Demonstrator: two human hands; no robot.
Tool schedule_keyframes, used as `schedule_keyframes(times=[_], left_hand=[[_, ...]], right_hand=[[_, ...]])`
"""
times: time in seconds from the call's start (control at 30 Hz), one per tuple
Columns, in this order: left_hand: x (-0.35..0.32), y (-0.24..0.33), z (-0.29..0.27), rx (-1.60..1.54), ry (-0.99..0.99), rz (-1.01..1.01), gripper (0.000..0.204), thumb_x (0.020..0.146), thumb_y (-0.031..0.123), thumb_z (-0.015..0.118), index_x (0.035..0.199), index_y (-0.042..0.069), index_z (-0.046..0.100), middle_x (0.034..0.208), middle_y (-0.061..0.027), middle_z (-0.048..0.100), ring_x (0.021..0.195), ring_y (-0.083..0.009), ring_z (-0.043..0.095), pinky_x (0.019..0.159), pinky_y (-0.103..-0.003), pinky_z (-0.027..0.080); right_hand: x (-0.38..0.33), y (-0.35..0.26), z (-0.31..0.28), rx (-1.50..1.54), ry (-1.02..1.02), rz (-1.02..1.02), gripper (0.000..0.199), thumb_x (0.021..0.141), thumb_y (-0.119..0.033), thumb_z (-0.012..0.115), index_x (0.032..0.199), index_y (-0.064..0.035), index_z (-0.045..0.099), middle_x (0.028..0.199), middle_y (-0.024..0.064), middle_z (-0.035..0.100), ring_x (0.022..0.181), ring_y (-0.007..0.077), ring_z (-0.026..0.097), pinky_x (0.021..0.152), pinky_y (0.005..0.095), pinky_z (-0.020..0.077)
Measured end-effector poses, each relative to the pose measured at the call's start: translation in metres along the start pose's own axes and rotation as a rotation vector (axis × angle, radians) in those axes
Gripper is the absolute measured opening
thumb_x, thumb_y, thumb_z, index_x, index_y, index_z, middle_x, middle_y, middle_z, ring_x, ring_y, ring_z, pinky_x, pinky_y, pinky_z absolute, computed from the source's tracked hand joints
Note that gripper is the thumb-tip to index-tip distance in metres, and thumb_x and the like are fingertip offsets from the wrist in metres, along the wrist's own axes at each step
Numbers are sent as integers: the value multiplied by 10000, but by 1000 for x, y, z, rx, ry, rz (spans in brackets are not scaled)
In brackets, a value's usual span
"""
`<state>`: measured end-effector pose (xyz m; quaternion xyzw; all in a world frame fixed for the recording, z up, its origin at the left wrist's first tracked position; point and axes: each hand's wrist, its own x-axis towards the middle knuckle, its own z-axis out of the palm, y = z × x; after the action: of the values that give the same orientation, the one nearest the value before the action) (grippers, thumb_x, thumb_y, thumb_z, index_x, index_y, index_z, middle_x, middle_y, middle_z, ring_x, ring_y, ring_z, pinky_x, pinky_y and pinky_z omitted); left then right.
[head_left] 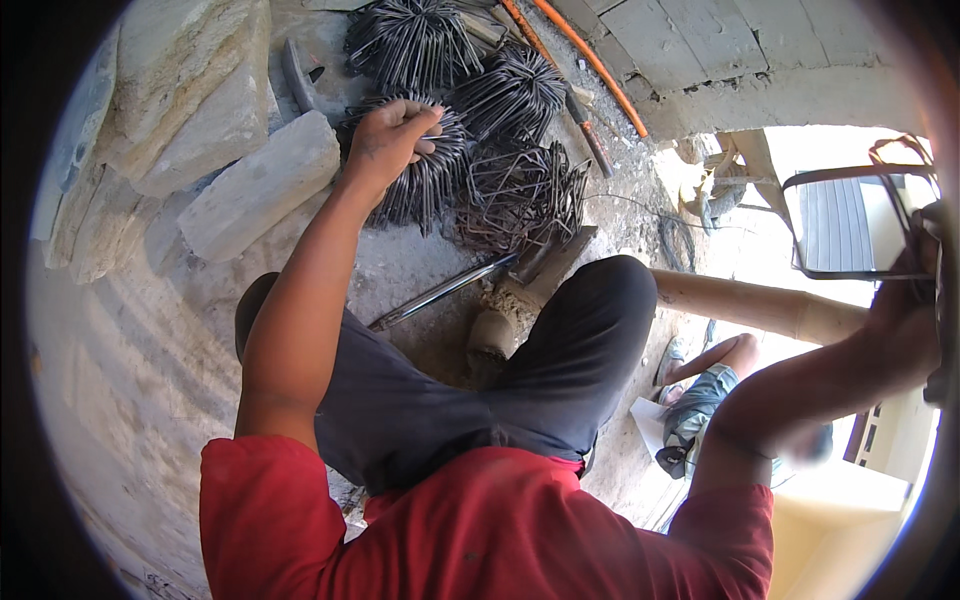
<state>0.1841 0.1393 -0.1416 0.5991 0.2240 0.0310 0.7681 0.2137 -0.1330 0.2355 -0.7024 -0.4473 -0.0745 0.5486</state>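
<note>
My left hand [393,142] is over a bundle of bent steel stirrups [428,185] on the ground, fingers curled and thumb pressed in. Whether a rod is between those fingers is hidden. Far to the right, my raised right hand [905,300] grips rectangular steel stirrups [838,275]; the hand is dark and partly cut off by the picture's rim. Two more stirrup bundles, one at the back [412,45] and one to its right [512,92], stand beside the first. Nearer my knees lies a tangled heap of stirrups [520,195].
Concrete blocks [262,185] are stacked at the left. A metal bar [440,292] lies before my legs, near a short post [490,335]. Orange rods [595,70] rest by the wall. A thick round pole [750,300] runs right from my knee. Another person [705,400] is beyond my right arm.
</note>
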Motion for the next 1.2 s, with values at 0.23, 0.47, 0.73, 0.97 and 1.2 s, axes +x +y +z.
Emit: schedule_keyframes(times=[0.23, 0.47, 0.73, 0.97, 1.2], left_hand=[[-22, 13, -22, -110, 137, -120, 374, 886, 456, 669, 850, 84, 657, 789, -28, 673, 669, -93, 615, 626, -251, 503], [-57, 2, -5, 48, -206, -244, 605, 891, 620, 575, 853, 27, 685, 879, -110, 694, 817, -185, 667, 774, -306, 540], [-60, -24, 25, -104, -122, -277, 354, 905, 369, 674, 944, 17, 680, 968, -109, 698, 941, -173, 656, 847, -330, 502], [-51, -34, 29, -118, -76, -310, 225, 916, 211, 632, 1026, 16, 657, 1039, -126, 697, 946, -200, 658, 867, -329, 491], [-53, -40, 52, -217, -127, -356, 132, 923, 173, 574, 949, 54, 625, 975, -81, 672, 942, -207, 657, 882, -355, 494]], right_hand=[[-79, 165, 98, 334, -103, 821, 245, 997, -219, 540, 977, 3, 641, 893, 90, 678, 810, 170, 638, 763, 309, 493], [-148, 235, 158, 488, -227, 1044, 228, 981, -176, 564, 982, 29, 662, 887, 103, 692, 840, 167, 641, 816, 300, 495], [-161, 257, 172, 360, -473, 994, 189, 921, -165, 672, 965, 16, 699, 820, 6, 665, 726, 62, 549, 685, 219, 430], [-155, 270, 165, 436, -306, 1080, 224, 919, -161, 668, 1022, 37, 690, 844, 58, 693, 790, 108, 615, 762, 242, 472], [-166, 270, 163, 410, -355, 1074, 189, 907, -105, 674, 1025, 42, 684, 902, 58, 705, 832, 108, 632, 786, 245, 486]])
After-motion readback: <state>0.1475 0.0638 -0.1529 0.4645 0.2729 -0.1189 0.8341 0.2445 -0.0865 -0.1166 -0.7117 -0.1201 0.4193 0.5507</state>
